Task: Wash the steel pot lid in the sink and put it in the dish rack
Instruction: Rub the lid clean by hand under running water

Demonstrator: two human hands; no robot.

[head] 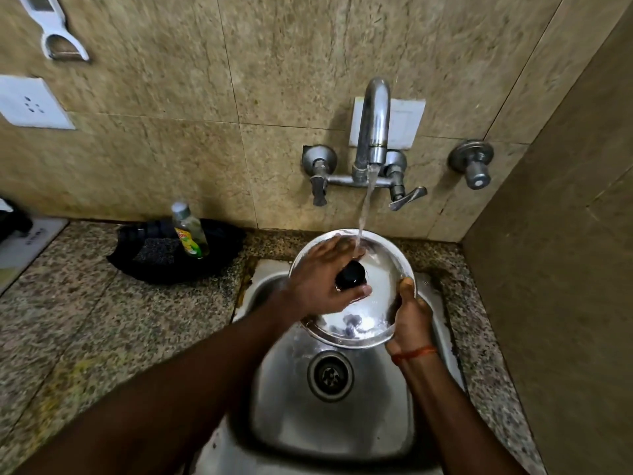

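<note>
Partly under left hand, lid, over sink

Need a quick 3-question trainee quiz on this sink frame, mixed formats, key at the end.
1. True or false: the tap is shut off.
2. Which hand grips the rim of the steel pot lid? A left, B right, C neither.
3. Fill in: the soap bottle stands on a black ___ left of the sink.
Key: 1 false, water runs onto the lid. 2 B, the right hand. 3 tray.
</note>
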